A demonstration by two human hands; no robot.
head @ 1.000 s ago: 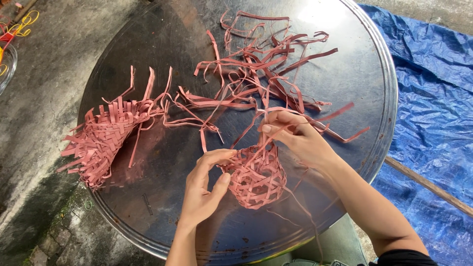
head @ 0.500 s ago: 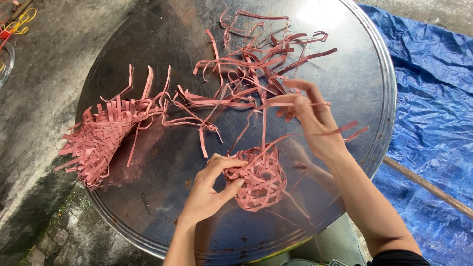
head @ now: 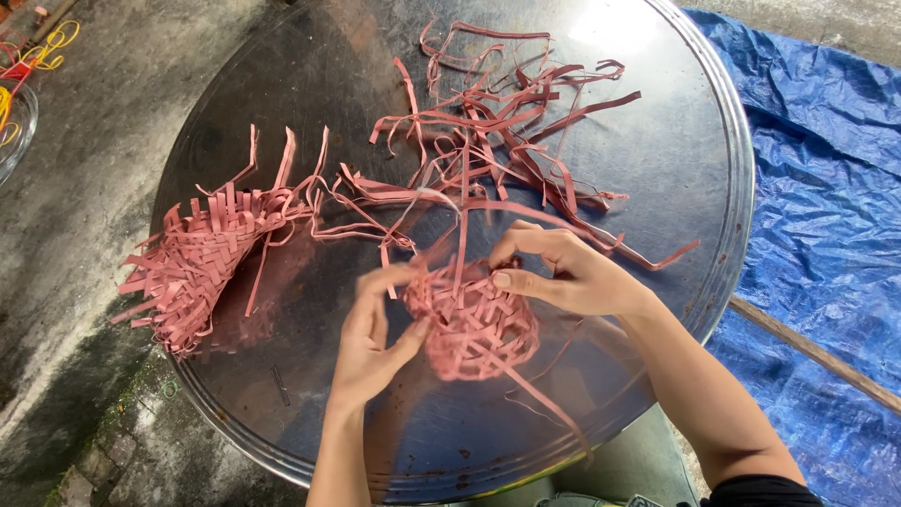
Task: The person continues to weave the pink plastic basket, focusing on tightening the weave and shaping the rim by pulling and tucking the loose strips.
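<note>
The right hand (head: 572, 277) has returned from the loose strips (head: 507, 113), both grips clamped on the woven piece (head: 474, 324) beside the left hand (head: 375, 333).

A round metal table (head: 694, 141) carried a finished woven pink cone (head: 192, 268) at its left and a tangle of loose pink strips (head: 497, 122) toward the far side. A blue tarp (head: 826, 216) lay crumpled at the right, over a wooden stick (head: 817, 352). A glass bowl (head: 14, 131) sat at the far left on the concrete floor (head: 84, 235).

Pink strips are showing a criss-cross weave in the small round woven piece (head: 474, 324) and the flattened pink woven mat (head: 192, 268) — dark grey round metal tray (head: 657, 169), blue crinkled tarpaulin (head: 817, 216).
</note>
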